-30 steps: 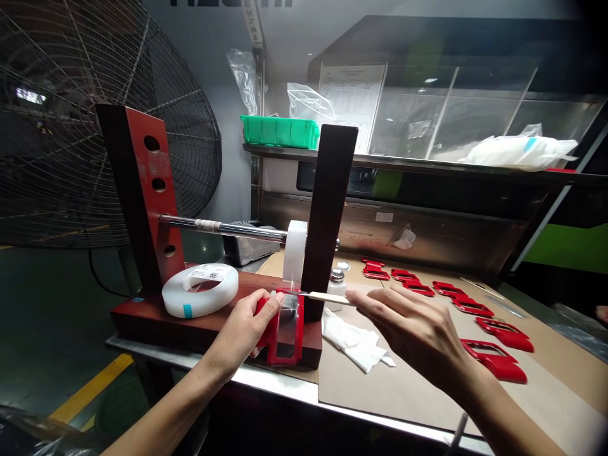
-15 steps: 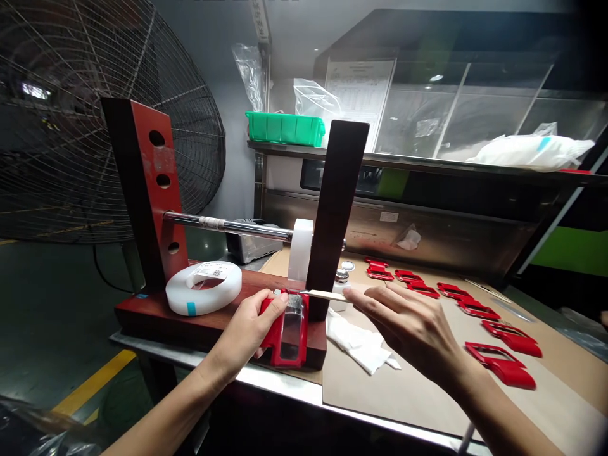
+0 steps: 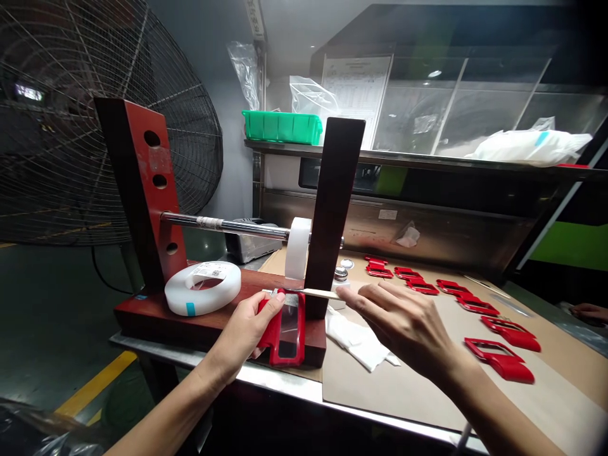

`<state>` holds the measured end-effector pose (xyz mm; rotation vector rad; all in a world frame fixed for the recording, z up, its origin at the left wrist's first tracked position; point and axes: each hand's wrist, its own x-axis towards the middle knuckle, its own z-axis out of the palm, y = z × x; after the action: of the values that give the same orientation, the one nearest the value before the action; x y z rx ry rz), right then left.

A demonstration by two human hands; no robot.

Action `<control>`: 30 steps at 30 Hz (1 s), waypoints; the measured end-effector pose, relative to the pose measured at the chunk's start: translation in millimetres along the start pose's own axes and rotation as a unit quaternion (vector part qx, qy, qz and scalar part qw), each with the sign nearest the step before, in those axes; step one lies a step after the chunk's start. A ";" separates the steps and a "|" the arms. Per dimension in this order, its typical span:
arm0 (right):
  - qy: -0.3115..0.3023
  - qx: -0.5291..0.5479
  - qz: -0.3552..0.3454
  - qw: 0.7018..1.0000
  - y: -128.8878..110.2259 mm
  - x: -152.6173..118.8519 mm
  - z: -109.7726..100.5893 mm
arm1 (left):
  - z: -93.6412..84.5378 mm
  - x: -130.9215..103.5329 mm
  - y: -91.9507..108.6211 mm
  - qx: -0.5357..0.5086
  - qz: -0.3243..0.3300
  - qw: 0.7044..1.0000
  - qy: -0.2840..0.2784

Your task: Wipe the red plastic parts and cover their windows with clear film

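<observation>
My left hand [image 3: 249, 322] grips a red plastic frame [image 3: 301, 335] with a clear window, its thumb on the upper left part. My right hand [image 3: 396, 316] is closed around a slim, pale-handled tool [image 3: 323, 294]. The tool's thin metal tip lies across the frame's top edge; its exact kind is unclear. Just above hangs the loose end of a roll of clear film [image 3: 298, 247], threaded on a metal rod [image 3: 237, 227]. Whether the film touches the frame is hard to see. A second film roll [image 3: 203, 299] rests flat on the wooden stand [image 3: 228, 323].
Several red frames [image 3: 506, 361] lie in a row on the cardboard-covered bench [image 3: 403, 386]. White tissue [image 3: 361, 342] and a metal-topped bottle [image 3: 341, 273] sit behind the stand's dark upright [image 3: 335, 202]. A large fan [image 3: 190, 126] stands left. Another person's hand [image 3: 589, 311] shows far right.
The tool's tip has moved slightly left along the frame's top edge, beneath the film. My left hand keeps its hold on the frame. The whole view has shifted a little.
</observation>
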<state>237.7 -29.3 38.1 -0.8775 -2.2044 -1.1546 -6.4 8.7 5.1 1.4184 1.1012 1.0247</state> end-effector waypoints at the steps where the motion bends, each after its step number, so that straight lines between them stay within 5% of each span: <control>1: -0.006 -0.002 0.004 1.000 1.4 -4.1 -0.3 | -0.3 -0.4 -0.3 0.000 -0.003 1.000 0.002; 8: -0.021 0.072 0.123 0.990 9.7 -63.1 -5.5 | -6.9 -5.8 -5.1 0.003 -0.007 1.000 0.018; 12: -0.089 0.195 0.249 0.944 12.2 -111.3 -8.4 | -10.3 -8.6 -8.2 0.009 0.005 1.000 0.017; 18: -0.183 0.206 0.377 0.884 19.0 -162.6 4.7 | -5.3 -9.7 -8.7 0.042 0.039 0.998 0.021; 25: -0.288 0.222 0.395 0.844 25.7 -176.9 17.7 | 2.1 -17.2 -0.2 0.117 0.076 0.990 0.002; 30: -0.227 0.222 0.438 0.841 28.6 -156.8 -1.4 | 3.7 -25.9 1.0 0.158 0.097 0.982 -0.016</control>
<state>363.7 -66.8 -52.1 -1.7839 -1.8485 0.0135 -8.3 -17.4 4.8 1.8203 1.1568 0.9890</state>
